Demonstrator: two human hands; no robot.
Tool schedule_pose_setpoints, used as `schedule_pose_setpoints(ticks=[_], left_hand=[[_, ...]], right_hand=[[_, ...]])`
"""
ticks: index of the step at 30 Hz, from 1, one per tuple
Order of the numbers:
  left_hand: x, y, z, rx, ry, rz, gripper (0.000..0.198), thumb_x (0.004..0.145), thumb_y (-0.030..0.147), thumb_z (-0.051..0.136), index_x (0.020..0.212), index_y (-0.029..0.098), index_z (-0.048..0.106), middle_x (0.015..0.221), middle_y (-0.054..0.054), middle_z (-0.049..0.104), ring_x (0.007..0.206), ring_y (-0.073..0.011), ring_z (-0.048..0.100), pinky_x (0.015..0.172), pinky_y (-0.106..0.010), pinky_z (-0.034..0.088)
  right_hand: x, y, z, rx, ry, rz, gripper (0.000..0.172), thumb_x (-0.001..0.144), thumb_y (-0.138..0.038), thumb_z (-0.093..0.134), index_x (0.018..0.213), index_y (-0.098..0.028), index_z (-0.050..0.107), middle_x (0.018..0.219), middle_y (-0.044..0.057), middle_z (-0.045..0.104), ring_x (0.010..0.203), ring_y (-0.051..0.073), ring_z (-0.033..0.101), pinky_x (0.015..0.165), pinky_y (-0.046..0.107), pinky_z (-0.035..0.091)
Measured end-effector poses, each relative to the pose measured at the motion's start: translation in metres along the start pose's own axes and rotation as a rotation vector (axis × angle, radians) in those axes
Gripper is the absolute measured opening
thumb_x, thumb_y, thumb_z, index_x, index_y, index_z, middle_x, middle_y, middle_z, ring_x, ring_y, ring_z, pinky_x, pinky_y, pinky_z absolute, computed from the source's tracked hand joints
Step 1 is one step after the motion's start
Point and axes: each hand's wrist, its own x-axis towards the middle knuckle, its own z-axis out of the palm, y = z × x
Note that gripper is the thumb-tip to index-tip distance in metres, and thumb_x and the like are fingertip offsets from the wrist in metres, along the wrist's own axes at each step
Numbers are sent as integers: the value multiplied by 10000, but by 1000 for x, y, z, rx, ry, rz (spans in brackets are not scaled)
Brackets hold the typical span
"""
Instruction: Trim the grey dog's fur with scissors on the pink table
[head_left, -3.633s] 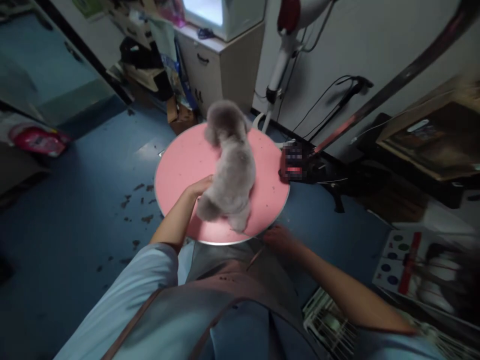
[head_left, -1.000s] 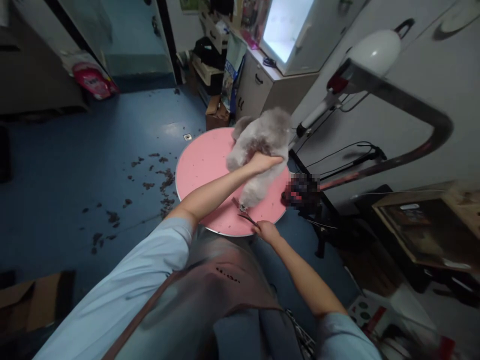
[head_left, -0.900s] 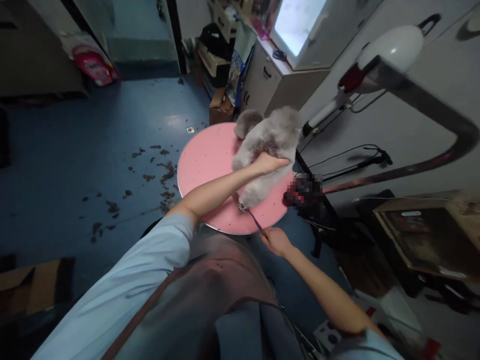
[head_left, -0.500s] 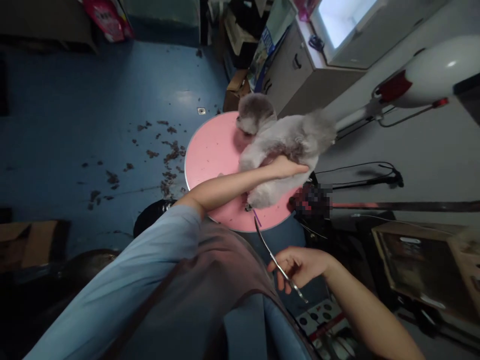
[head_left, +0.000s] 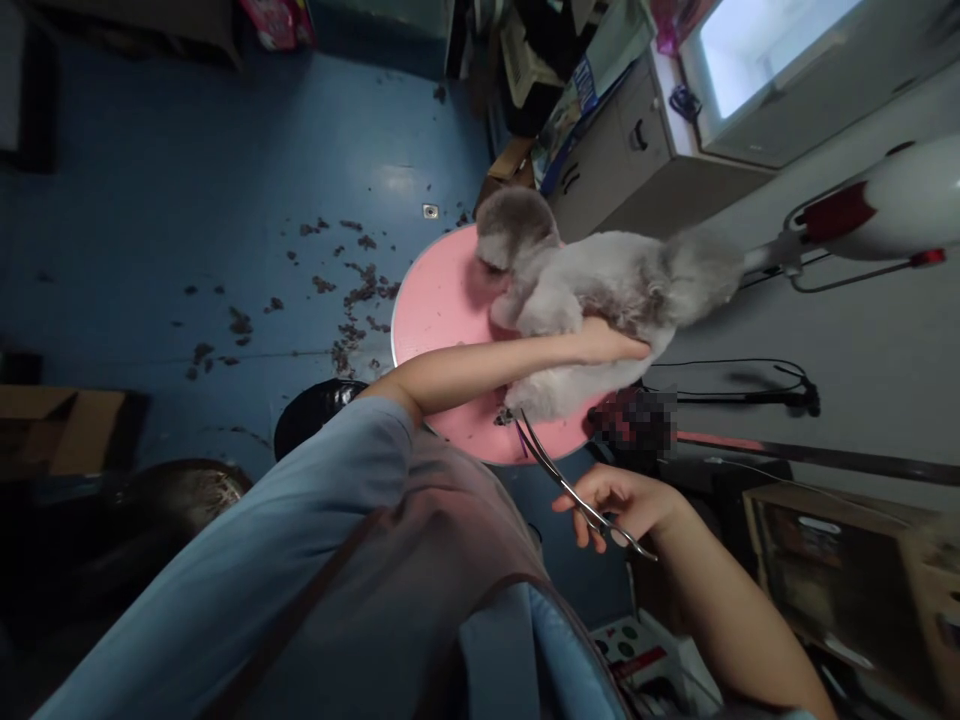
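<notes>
A grey-and-white dog (head_left: 622, 270) with clipped fur stands on a round pink grooming table (head_left: 435, 300), its head at the far left side. My left hand (head_left: 611, 342) reaches across and grips the upper part of the dog's near hind leg (head_left: 577, 385); its fingers are partly hidden by fur. That leg stretches toward me, its paw by the table's near edge. In my right hand (head_left: 611, 500) are curved grooming scissors (head_left: 559, 475), fingers at the handles. The blades look slightly apart, with their tips close beside the leg's lower end.
Tufts of cut fur (head_left: 360, 290) litter the blue floor to the left. A grey cabinet (head_left: 637, 150) stands behind the table. From the right reaches a white-and-red machine (head_left: 862, 210). A black stool (head_left: 315, 410) and cardboard boxes (head_left: 67, 430) stand at left.
The scissors have come up closer to the hind leg, and their blades now show slightly apart. The dog's head has dipped a little. My left hand keeps its hold while the view has shifted.
</notes>
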Motion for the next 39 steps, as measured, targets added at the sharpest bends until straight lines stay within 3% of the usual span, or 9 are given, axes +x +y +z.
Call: schedule_pose_setpoints(ticks=[5,10,16,26,33,39], left_hand=[[-13,8,-12,168,16,-65,366,813,406,776,919,65,698,910,-93,660,735,-131,559,667,-263,453],[-19,11,-23,148,9,26,491,826,417,773,1147,58,677,1124,-97,671,925,-151,613,847,-270,503],[-22,9,-31,207,-13,66,588,837,441,755,1268,62,632,1236,-89,649,1071,-171,614,916,-257,505],[-29,16,-41,177,-6,34,548,851,421,754,1215,25,650,1181,-110,658,1048,-188,629,891,-283,522],[-25,11,-38,291,-31,118,571,884,421,710,1295,33,636,1242,-115,643,1094,-211,617,1013,-309,501],[-25,12,-36,351,54,262,446,873,331,740,1203,40,671,1268,-110,639,1158,-210,593,1092,-300,467]], right_hand=[[5,-5,-5,-23,-19,30,707,747,-343,881,1380,-173,616,1035,135,774,770,135,746,686,207,572],[9,-14,-4,-27,-43,51,688,745,-328,880,1370,-190,628,1024,118,777,761,121,748,673,179,562],[10,-22,0,-62,-32,58,684,748,-363,875,1364,-188,634,999,113,779,731,115,740,645,170,556],[18,-34,-3,-97,-21,84,692,748,-353,876,1372,-192,624,1009,105,774,753,116,738,672,182,555],[33,-42,-7,-108,34,154,678,745,-312,882,1363,-199,627,997,86,771,781,115,735,704,191,569],[31,-40,9,-84,50,205,637,767,-278,869,1353,-188,634,951,81,774,738,109,738,673,186,578]])
